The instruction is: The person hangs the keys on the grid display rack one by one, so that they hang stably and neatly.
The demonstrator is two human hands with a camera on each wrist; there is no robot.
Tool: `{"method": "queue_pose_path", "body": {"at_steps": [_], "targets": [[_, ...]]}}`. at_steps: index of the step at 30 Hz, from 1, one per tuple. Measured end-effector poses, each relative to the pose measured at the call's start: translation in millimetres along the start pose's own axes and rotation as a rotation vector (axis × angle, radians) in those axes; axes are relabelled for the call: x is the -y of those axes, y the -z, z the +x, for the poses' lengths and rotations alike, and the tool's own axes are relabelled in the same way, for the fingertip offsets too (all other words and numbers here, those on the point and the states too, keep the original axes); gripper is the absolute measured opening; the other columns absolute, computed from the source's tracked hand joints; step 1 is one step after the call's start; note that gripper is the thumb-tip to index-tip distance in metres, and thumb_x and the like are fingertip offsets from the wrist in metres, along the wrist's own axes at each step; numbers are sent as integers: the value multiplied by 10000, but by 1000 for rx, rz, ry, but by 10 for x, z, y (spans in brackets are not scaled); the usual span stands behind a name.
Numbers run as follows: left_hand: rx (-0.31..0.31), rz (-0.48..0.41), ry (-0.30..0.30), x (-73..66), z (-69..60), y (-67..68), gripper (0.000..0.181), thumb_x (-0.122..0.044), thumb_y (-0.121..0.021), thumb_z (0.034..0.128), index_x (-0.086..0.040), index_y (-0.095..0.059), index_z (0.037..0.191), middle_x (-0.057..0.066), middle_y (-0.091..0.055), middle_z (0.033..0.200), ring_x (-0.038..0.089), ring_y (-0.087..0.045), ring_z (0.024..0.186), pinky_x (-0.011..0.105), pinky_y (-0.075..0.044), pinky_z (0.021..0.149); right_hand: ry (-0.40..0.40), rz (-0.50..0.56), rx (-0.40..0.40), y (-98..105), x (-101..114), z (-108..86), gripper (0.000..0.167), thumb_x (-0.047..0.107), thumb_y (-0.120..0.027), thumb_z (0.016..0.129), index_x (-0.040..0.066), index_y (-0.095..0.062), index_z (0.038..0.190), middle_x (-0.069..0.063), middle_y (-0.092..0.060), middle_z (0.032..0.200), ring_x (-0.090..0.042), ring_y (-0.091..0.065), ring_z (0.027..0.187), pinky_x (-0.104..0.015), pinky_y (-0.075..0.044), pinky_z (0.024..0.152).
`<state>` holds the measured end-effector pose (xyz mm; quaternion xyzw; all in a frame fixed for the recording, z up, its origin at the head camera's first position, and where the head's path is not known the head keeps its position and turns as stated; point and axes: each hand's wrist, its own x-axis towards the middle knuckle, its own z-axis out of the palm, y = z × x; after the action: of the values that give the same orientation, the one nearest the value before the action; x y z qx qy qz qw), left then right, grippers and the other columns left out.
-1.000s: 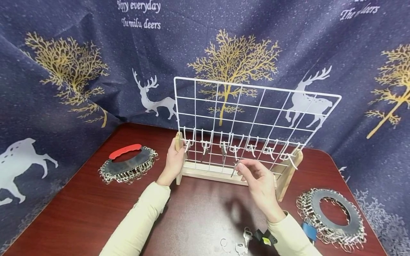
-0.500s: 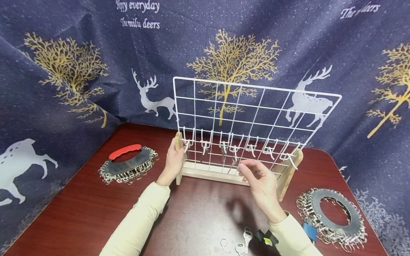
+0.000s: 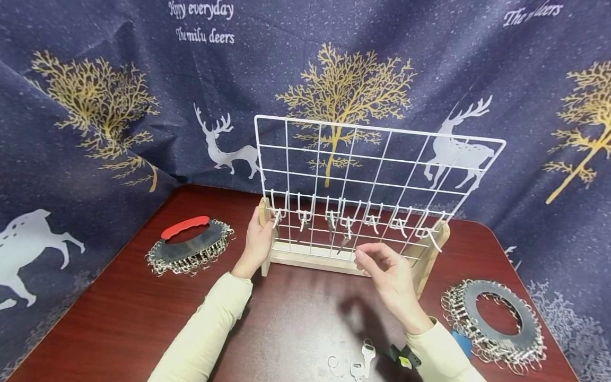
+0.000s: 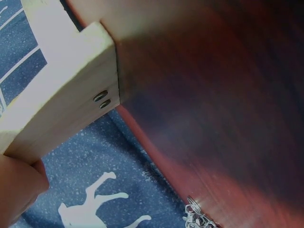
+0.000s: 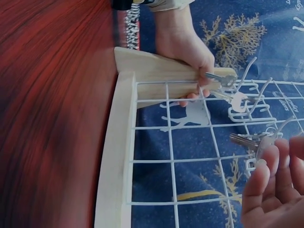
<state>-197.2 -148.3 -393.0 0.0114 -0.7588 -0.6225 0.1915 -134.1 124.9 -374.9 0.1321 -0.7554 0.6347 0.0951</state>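
Note:
My left hand (image 3: 259,236) grips the left wooden upright (image 4: 66,90) of a white wire-grid rack with a wooden base (image 3: 310,260). White hooks run in a row along the grid. A key (image 3: 343,244) dangles from a middle hook, tilted. Just right of it, my right hand (image 3: 389,276) hovers with thumb and fingertips loosely bent, holding nothing. In the right wrist view that key (image 5: 244,141) lies right beside the fingertips; whether they touch there is hard to tell. More keys (image 5: 237,100) hang on the hooks toward the left upright.
On the left lies a key-laden dark plate with a red handle (image 3: 185,227). A dark ring plate (image 3: 472,294) edged with keys lies right, over a blue padlock (image 3: 461,342). Loose keys (image 3: 367,353), a split ring (image 3: 332,362) and a black-and-yellow item (image 3: 404,362) sit near the front.
The right hand has let go of the key and drawn slightly right of it; the key now hangs from its hook. My left hand keeps its grip on the upright.

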Motion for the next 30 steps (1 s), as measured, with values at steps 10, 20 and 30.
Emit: {"method": "queue_pose_path", "body": {"at_steps": [10, 20, 30], "targets": [[-14, -27, 0, 295, 100, -10, 186, -33, -486, 939, -22, -527, 1119, 199, -601, 1072, 282, -572, 996, 363, -460, 861, -25, -226, 385, 74, -143, -110, 173, 261, -685, 903, 153, -677, 1038, 0, -688, 971, -160, -634, 823, -286, -522, 730], [-16, -18, 14, 221, 80, -15, 206, -10, -470, 941, 23, -519, 1138, 222, -595, 1077, 302, -574, 979, 335, -466, 817, 14, -391, 747, 26, -278, -348, 183, 305, -699, 886, 169, -645, 996, 130, -610, 810, -40, -573, 733, -239, -486, 675], [-9, -35, 2, 267, 99, -17, 204, -40, -487, 941, 7, -525, 1135, 204, -603, 1061, 296, -584, 947, 365, -481, 808, 126, -546, 926, -16, -251, -467, 308, 415, -745, 819, 214, -621, 1017, 193, -548, 748, 23, -522, 691, -194, -445, 657]]}}
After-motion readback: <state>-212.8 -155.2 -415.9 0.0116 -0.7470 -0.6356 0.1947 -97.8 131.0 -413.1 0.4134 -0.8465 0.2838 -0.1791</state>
